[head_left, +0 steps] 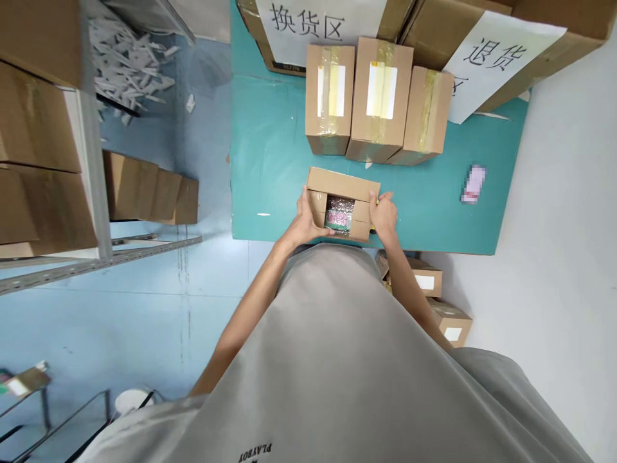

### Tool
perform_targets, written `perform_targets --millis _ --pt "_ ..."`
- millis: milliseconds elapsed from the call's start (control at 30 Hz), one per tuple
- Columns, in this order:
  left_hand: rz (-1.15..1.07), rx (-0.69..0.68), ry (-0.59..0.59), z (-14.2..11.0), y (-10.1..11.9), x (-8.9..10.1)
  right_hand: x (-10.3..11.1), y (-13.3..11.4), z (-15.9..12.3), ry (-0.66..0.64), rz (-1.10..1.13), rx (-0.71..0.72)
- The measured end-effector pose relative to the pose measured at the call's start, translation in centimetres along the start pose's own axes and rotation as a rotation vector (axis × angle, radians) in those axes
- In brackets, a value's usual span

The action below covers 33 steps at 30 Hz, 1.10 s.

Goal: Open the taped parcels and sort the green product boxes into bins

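Observation:
A small open cardboard box [343, 183] lies near the front edge of the teal table. Its long rear flap stands outward, and the short side flaps partly cover the opening. Inside is a bubble-wrapped item [339, 215] with pink and green colours; its kind is not clear. My left hand [304, 222] grips the box's left side, thumb along the front edge and fingers at the rear corner. My right hand [384, 215] is closed at the right rear corner, fingertips on the cardboard. A bit of yellow shows by its fingers, too small to name.
Behind the box stand three taped cartons [378, 109], backed by larger boxes with paper signs [321, 26]. A blurred pinkish item [473, 184] lies on the table [434, 218] at right. Shelving with boxes [38, 128] stands left; more cartons [450, 319] sit below, right.

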<state>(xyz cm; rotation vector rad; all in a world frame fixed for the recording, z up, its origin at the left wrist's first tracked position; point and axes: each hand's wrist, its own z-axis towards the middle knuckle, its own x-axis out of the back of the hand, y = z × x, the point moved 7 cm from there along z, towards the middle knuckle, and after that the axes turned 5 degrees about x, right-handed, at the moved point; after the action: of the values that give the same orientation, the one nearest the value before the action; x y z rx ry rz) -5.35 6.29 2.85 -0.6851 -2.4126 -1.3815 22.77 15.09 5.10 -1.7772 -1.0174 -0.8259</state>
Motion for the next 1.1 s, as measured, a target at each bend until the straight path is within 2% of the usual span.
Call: perform_targets --millis 67,133,233,333,400,467,567,667,733,900,967,1100 --pt "0.057 -0.079 -0.027 -1.7 0.7 -0.5 -0.4 -1.1 -1.2 -0.023 -0.023 0.031" --pt "0.135 -0.094 -0.018 -2.7 1.1 -1.0 -1.2 -2.7 -2.6 -0.034 -0.039 0.078" --pt "0.21 -0.069 0.073 -2.9 1.7 -1.4 -2.7 -4.9 -4.2 -0.018 -0.063 0.171" --pt "0.235 -0.077 0.14 -2.9 2.5 -1.3 -3.0 -5.7 -4.7 -0.004 -0.088 0.247" --pt "0.229 -0.124 0.185 -3.4 3.1 -0.4 -2.3 -5.0 -4.7 -0.034 -0.08 0.27" --pt "0.211 -0.163 0.265 -4.4 3.4 1.3 -1.0 -3.6 -4.9 -0.063 -0.05 0.299" --pt "0.215 -0.157 0.365 -5.7 2.8 4.1 1.8 -1.1 -5.5 0.009 -0.024 0.334" --pt "0.282 -0.144 0.304 -6.0 1.7 4.8 3.5 1.0 -6.5 0.123 -0.052 0.3" --pt "0.339 -0.158 0.227 -5.9 1.1 4.2 3.0 1.4 -6.9 0.089 -0.073 0.312" --pt "0.411 -0.218 0.092 -5.1 1.5 1.4 -0.8 -1.5 -8.2 -0.221 -0.106 0.548" --pt "0.449 -0.207 0.037 -3.7 2.7 -0.3 -1.5 -3.0 -8.3 -0.244 -0.131 0.593" --pt "0.627 -0.098 -0.082 0.8 5.9 -4.0 -2.6 -5.4 -7.5 -0.234 -0.215 0.601"
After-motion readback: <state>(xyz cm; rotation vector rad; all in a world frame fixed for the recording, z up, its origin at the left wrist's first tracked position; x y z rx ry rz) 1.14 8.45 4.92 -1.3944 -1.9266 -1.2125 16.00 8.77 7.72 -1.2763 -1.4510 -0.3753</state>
